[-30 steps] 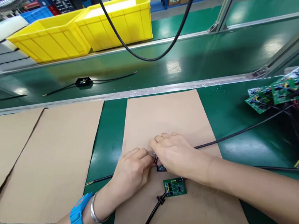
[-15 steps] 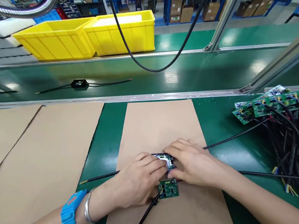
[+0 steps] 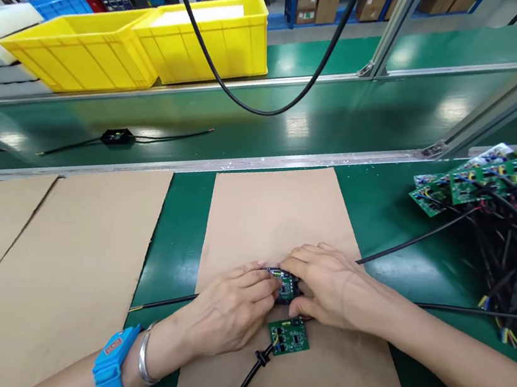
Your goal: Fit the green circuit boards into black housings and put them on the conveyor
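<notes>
Green small circuit board (image 3: 288, 284) sits pinched between left hand (image 3: 229, 307) and right hand (image 3: 327, 283), fingers of both closed on it, lower centre of frame over cardboard sheet (image 3: 274, 221). Second green board (image 3: 288, 336) lies just below on its black cable (image 3: 246, 379). Board pile (image 3: 489, 176) far right, yellow bins (image 3: 140, 41) upper left.

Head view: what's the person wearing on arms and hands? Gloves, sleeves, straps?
No gloves: the left hand and right hand are bare, and no sleeves show on either forearm. The left wrist carries a bright blue wrist strap with a small red-orange marking, and next to it a plain silver bangle. Nothing is worn on the right forearm as far as it shows.
</notes>
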Demonstrator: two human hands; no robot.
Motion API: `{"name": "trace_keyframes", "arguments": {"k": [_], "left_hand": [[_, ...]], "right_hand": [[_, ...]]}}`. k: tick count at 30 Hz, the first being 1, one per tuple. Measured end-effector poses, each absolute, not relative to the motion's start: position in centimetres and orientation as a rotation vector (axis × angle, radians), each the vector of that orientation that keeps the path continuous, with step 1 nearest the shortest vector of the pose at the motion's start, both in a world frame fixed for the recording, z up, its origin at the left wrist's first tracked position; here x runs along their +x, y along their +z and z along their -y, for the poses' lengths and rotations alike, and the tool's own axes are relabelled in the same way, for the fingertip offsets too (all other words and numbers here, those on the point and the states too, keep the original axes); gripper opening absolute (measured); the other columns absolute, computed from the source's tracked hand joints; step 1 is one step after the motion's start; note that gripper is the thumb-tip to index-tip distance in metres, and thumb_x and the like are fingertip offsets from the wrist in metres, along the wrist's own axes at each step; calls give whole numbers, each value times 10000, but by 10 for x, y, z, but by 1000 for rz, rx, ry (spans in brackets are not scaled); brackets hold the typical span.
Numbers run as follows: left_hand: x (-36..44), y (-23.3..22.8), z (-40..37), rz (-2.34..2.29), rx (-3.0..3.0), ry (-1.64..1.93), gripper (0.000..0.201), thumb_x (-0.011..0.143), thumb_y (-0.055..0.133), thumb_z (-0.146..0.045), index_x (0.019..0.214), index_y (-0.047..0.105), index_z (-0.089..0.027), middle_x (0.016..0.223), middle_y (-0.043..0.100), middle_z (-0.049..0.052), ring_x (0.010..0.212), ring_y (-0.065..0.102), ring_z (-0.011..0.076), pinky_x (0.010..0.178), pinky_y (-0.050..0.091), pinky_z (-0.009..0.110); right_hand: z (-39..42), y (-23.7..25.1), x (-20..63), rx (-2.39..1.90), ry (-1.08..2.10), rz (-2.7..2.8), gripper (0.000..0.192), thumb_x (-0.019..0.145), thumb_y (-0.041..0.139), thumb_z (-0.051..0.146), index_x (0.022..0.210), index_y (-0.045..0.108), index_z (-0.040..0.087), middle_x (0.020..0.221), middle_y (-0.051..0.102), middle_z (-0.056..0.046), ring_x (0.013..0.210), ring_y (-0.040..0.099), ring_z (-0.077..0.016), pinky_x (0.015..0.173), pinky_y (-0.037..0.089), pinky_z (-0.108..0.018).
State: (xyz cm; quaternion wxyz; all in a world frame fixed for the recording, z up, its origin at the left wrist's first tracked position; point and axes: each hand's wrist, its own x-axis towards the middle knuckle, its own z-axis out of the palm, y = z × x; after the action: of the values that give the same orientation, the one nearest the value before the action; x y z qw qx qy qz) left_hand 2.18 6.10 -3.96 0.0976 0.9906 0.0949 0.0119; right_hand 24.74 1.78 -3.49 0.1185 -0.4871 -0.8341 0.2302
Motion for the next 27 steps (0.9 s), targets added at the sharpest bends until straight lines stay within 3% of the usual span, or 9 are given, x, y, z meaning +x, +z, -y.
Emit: {"name": "trace_keyframes", "arguments": {"k": [3, 8, 13, 17, 21, 27], "left_hand": [[19, -48, -56, -327, 2951, 72, 213, 911, 451, -120, 1067, 596, -122, 1220, 596, 66, 1180, 515, 186, 1167, 288, 394], [19, -52, -55, -300, 2982, 117, 279, 885, 420, -67, 1110, 579, -112, 1177, 611, 88, 1133, 538, 197, 1140, 318, 422], [19, -53, -56, -302, 2985, 156, 257, 891, 414, -79, 1077, 587, -114, 1180, 606, 85, 1123, 538, 193, 1140, 312, 414], [18, -56, -55, -314, 2970, 126, 254, 891, 424, -95, 1090, 581, -117, 1194, 593, 87, 1136, 529, 198, 1142, 307, 415], [20, -54, -56, -325, 2929, 109, 275, 862, 430, -66, 1089, 571, -131, 1182, 593, 80, 1118, 537, 188, 1133, 322, 420], [24, -48, -54, -375, 3009, 155, 574, 803, 389, -42, 1376, 365, -41, 1160, 603, 158, 1050, 564, 245, 1014, 444, 437]], "right_hand": [[-11, -35, 266, -1413, 644, 2356, 520, 743, 777, 370, 1169, 558, 168, 1088, 611, -56, 1035, 525, -224, 920, 401, -337], [0, -37, 285, -1504, 600, 2363, 157, 923, 480, 185, 1040, 583, 163, 955, 596, -58, 914, 524, -204, 821, 409, -337], [2, -36, 261, -1491, 724, 2382, 185, 943, 355, 142, 888, 529, 171, 856, 573, -42, 795, 506, -175, 719, 383, -297], [-12, -26, 253, -1565, 1010, 2385, 227, 951, 359, 193, 752, 467, 184, 684, 531, 4, 613, 448, -135, 590, 325, -259], [-39, -19, 261, -1551, 1449, 2340, 221, 896, 406, 191, 703, 511, 177, 650, 551, 7, 603, 463, -125, 568, 329, -230], [-54, -22, 263, -1534, 1745, 2266, 196, 820, 444, 162, 690, 590, 163, 631, 574, 9, 573, 492, -121, 530, 357, -220]]}}
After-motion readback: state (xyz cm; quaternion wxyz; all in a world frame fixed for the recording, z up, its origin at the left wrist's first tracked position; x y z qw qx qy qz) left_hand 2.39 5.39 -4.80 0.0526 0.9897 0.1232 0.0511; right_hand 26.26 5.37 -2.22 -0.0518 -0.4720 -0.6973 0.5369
